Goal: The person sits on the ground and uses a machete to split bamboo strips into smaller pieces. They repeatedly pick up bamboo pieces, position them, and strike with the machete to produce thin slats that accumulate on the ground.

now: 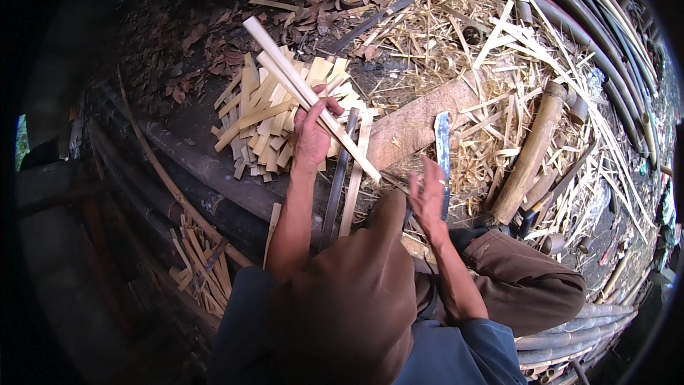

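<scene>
My left hand [312, 134] is closed around a few long pale bamboo strips [285, 71], which slant from upper left down toward my knee. Beneath them lies a heap of short split bamboo slats [267, 117]. My right hand [427, 196] is held over my lap, slightly blurred, its fingers apart and nothing visible in them. Close along its right side is a knife [442, 146] with a broad, pale-smeared blade and a dark handle, partly hidden by the hand. A flat wooden board [413, 121] lies on the ground beyond both hands.
Shavings [470, 36] cover the ground ahead and right. A thick bamboo piece [531, 153] lies at the right, near long bamboo poles [605, 43]. At left are dark poles [206, 171] and a bundle of strips [203, 264]. Dry leaves [189, 85] lie at far left.
</scene>
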`<action>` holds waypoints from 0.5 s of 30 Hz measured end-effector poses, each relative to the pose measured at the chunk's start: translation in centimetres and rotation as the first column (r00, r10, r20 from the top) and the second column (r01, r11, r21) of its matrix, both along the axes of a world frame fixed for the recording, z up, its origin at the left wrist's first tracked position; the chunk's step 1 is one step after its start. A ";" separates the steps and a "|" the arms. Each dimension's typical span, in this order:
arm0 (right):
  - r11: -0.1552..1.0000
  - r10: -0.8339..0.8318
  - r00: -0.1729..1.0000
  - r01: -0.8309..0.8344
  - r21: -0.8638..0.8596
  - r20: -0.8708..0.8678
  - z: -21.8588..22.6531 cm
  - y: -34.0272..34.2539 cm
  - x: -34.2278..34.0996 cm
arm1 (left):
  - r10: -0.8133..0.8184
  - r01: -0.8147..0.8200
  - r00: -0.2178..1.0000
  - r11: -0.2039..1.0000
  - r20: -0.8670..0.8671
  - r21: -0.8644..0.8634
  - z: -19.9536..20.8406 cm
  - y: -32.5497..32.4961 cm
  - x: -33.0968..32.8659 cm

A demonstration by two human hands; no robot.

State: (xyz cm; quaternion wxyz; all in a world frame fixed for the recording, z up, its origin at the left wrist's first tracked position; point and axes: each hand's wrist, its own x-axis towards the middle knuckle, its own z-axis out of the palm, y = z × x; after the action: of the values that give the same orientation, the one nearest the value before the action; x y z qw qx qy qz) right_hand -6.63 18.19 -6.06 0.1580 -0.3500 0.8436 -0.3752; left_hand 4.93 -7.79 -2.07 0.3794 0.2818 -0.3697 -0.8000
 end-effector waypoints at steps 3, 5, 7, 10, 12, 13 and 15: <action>0.953 -0.080 0.989 0.112 0.283 -0.124 -4.6 6.3 -1.2 | 0.063 -0.063 0.998 0.998 0.025 -0.011 1.0 -0.7 2.0; 0.935 -0.088 0.994 0.104 0.339 -0.063 -6.9 8.7 -1.9 | 0.141 -0.132 0.986 0.985 0.086 -0.110 3.0 -0.9 2.1; 0.970 -0.057 0.998 0.064 0.234 -0.036 -7.8 9.7 -2.0 | 0.238 -0.226 0.968 0.965 0.083 -0.136 3.8 -2.2 3.9; 0.961 -0.101 0.994 0.091 0.261 0.027 -8.3 9.5 -2.4 | 0.344 -0.261 0.906 0.913 0.247 -0.313 6.2 -3.8 5.4; 0.968 -0.124 0.991 0.130 0.215 -0.041 -7.4 9.2 -2.0 | 0.338 -0.155 0.874 0.874 0.348 -0.460 7.5 -4.3 6.2; 0.947 -0.135 0.991 0.132 0.293 -0.011 -6.8 9.2 -2.0 | 0.334 -0.091 0.849 0.856 0.409 -0.510 8.4 -4.4 6.6; 0.912 -0.205 0.978 0.183 0.368 0.023 -4.2 8.5 -2.0 | 0.307 0.007 0.811 0.847 0.499 -0.532 9.7 -3.9 7.1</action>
State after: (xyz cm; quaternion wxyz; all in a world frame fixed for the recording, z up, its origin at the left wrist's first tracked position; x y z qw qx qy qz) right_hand -8.64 26.72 -10.30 0.2075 -0.2177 0.9238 -0.2369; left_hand 12.01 -11.71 7.61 0.3774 0.4248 -0.6389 -0.5186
